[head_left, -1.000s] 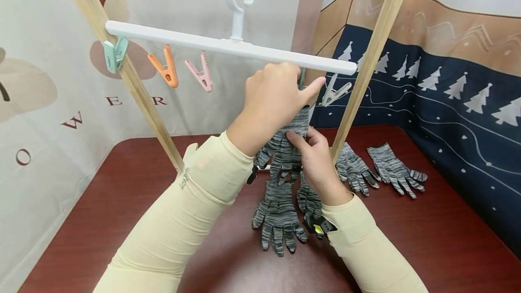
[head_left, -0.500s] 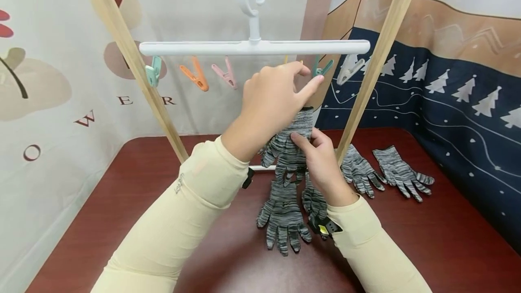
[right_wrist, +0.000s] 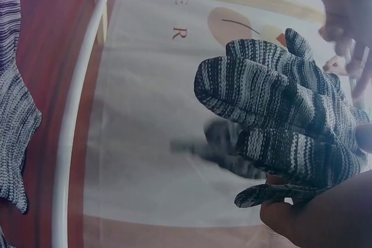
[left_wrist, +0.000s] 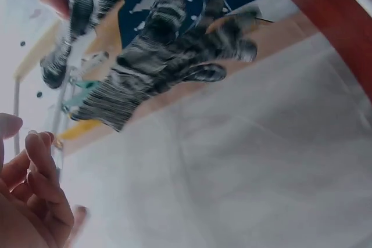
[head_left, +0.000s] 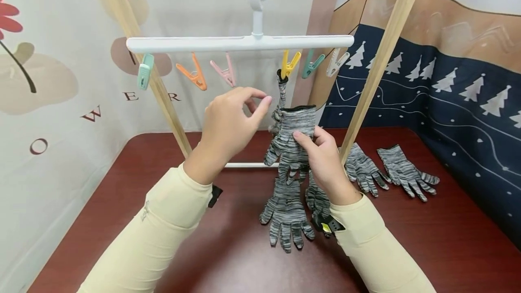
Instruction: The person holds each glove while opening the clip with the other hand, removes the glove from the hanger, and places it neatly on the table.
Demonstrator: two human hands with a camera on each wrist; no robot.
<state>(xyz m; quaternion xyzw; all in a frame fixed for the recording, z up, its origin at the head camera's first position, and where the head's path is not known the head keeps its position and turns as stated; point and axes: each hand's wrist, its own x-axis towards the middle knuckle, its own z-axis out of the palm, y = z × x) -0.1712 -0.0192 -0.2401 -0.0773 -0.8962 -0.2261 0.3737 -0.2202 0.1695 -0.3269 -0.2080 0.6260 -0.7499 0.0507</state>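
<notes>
A grey-and-black striped knit glove (head_left: 296,123) is pinched between the thumb and fingers of my right hand (head_left: 327,162), cuff up and fingers hanging down. Just behind it, a second glove (head_left: 281,92) hangs by its cuff from the yellow clothespin (head_left: 290,64) on the white hanger (head_left: 240,43). My left hand (head_left: 229,123) is in the air to the left of both gloves, fingers loosely bent and holding nothing. In the left wrist view, the clipped glove (left_wrist: 139,74) dangles apart from those fingers. The right wrist view shows the held glove (right_wrist: 279,91) close up.
Orange (head_left: 193,73), pink (head_left: 225,71), green (head_left: 312,64) and white (head_left: 337,63) clothespins hang along the hanger. A wooden rack (head_left: 376,64) carries the hanger on its top bar. More gloves (head_left: 286,216) lie on the red-brown table (head_left: 228,257), several toward the right.
My left hand has moved left and down, away from the clothespins, uncovering the yellow one with the hung glove. The hanger has swung level. The right hand still pinches its glove.
</notes>
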